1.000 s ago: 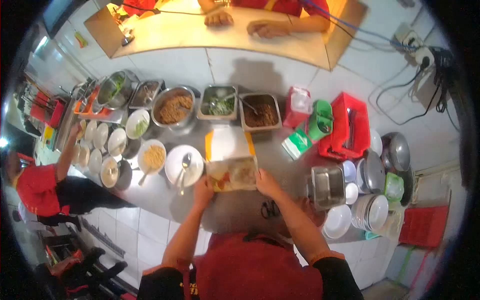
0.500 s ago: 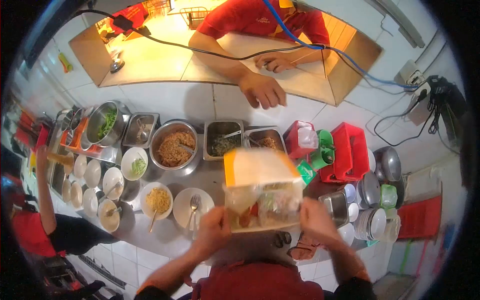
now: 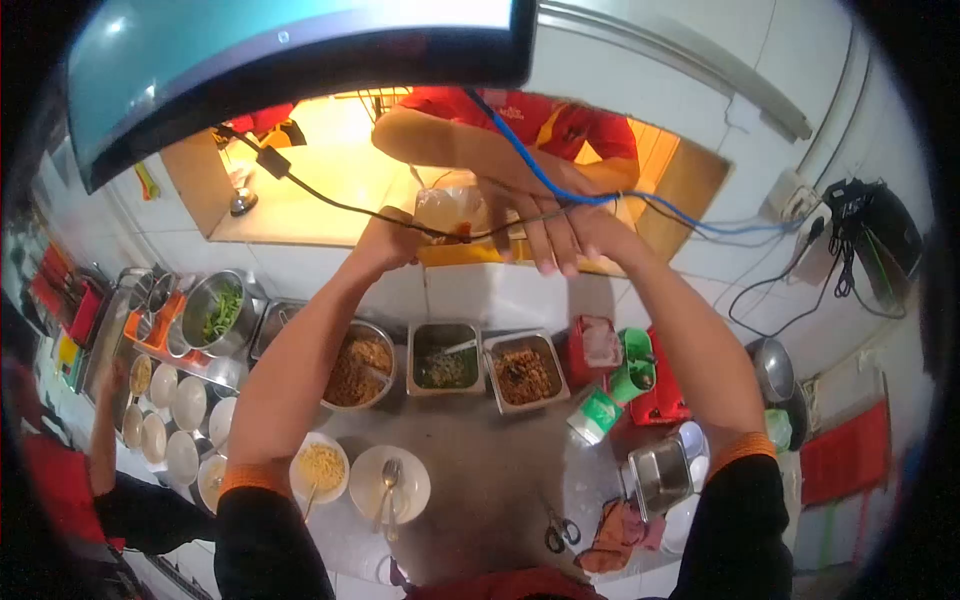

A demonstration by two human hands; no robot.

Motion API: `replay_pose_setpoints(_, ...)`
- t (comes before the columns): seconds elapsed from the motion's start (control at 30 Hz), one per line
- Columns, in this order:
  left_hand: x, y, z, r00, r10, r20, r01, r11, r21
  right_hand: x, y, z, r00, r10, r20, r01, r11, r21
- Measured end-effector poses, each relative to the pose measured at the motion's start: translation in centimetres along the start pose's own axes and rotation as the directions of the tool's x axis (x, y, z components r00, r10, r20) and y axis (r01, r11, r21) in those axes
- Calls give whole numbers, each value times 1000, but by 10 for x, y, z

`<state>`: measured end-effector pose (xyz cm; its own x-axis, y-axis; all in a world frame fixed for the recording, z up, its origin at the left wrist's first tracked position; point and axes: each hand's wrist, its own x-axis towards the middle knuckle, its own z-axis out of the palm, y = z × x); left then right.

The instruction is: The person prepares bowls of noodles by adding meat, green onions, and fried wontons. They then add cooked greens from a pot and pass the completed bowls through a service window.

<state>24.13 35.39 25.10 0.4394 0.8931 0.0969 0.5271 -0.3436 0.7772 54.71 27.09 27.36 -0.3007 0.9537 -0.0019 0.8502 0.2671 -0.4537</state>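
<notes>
Both my arms reach forward to the serving window. My left hand (image 3: 388,243) grips the left side of a white and yellow food box (image 3: 450,208) that has clear plastic bags of food in it. My right hand (image 3: 603,236) is at the box's right side, its fingers partly hidden behind a co-worker's hand. That co-worker's hand (image 3: 535,225) reaches over the box, fingers spread and pointing down, and covers much of it. A black cable (image 3: 340,200) and a blue cable (image 3: 520,155) hang across in front.
Metal pans of minced fillings (image 3: 525,375) and greens (image 3: 445,370) line the wall. Nearer are a noodle bowl (image 3: 320,466), a plate (image 3: 410,490) with cutlery, scissors (image 3: 556,530) and a brown cloth (image 3: 615,540). A screen (image 3: 300,60) hangs overhead. Another person (image 3: 70,480) stands at left.
My hands have carried the food box from above the counter forward and up to the serving window. The co-worker's hand has come over it. The screen has entered the view.
</notes>
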Motion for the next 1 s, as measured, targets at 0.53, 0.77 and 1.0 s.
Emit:
replay_pose_setpoints(0.53, -95, -57, 5, 978, 79, -192, -83, 996, -11, -64, 39, 65, 815, 439, -379, 91, 548, 831)
replay_pose_setpoints(0.77, -218, 6, 57, 948, 242, 209, -130, 889, -439, -195, -79, 147, 929, 350, 123, -256, 365, 895)
replay_pose_setpoints(1.0, -259, 40, 86, 950, 215, 225, -64, 842, -536, -324, -91, 189, 954, 170, 247, -297, 659, 691)
